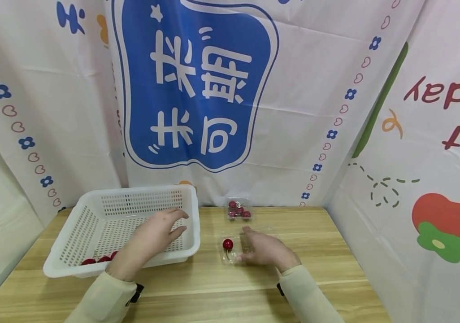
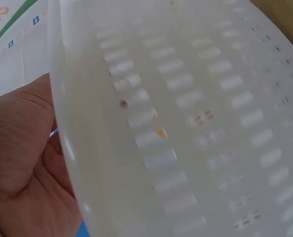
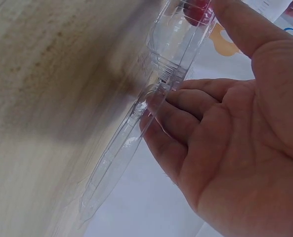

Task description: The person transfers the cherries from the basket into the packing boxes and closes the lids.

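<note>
My left hand point(image 1: 155, 233) hovers over the white plastic basket point(image 1: 195, 224), fingers loosely bent and holding nothing. In the left wrist view the hand point(image 2: 27, 153) is partly hidden behind the basket wall point(image 2: 111, 148). Several red cherries point(image 1: 104, 259) lie at the basket's near side, partly covered by my arm. On the table, my right hand point(image 1: 268, 249) grips a clear, hinged plastic box point(image 1: 223, 253) that lies unfolded. One red cherry point(image 1: 227, 244) with a stem sits in its left half. The right wrist view shows thumb and fingers at the box near its hinge point(image 3: 168, 79).
Behind the unfolded box stands another clear box point(image 1: 239, 208) with several red cherries inside, close to the printed curtain point(image 1: 294, 134). The wooden table point(image 1: 214, 291) ends at that curtain. A printed side cloth point(image 1: 395, 179) hangs on the right.
</note>
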`<action>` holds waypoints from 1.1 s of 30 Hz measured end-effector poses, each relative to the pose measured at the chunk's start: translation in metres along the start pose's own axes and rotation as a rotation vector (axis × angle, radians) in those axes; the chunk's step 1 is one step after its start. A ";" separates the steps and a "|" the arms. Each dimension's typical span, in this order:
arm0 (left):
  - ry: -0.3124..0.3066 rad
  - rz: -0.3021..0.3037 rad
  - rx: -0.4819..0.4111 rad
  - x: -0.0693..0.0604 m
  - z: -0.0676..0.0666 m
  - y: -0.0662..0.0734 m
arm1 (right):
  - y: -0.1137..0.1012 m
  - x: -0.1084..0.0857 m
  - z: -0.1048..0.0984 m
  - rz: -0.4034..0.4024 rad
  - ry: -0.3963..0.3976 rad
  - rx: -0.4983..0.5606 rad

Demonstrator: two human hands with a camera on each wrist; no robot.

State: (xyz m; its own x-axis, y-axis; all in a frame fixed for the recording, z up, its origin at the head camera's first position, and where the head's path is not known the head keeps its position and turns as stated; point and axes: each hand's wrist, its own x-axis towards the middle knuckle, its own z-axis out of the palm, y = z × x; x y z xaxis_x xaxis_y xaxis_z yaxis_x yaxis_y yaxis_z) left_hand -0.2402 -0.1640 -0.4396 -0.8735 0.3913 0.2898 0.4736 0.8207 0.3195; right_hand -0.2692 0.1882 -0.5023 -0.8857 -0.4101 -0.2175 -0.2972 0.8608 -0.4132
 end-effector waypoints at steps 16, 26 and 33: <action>-0.010 -0.052 0.044 -0.028 -0.010 -0.047 | 0.000 -0.001 0.001 0.001 -0.001 0.009; -0.040 -0.069 0.075 -0.042 -0.017 -0.072 | -0.001 -0.001 0.000 0.005 -0.004 0.013; -0.091 -0.106 0.095 -0.049 -0.025 -0.089 | -0.002 -0.001 -0.001 0.005 -0.005 0.006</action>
State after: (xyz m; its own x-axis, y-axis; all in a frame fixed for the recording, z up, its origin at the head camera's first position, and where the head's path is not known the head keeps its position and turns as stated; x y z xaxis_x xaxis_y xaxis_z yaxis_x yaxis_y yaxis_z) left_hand -0.2370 -0.2665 -0.4601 -0.9268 0.3324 0.1749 0.3688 0.8935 0.2561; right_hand -0.2681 0.1869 -0.5004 -0.8851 -0.4078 -0.2242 -0.2908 0.8608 -0.4177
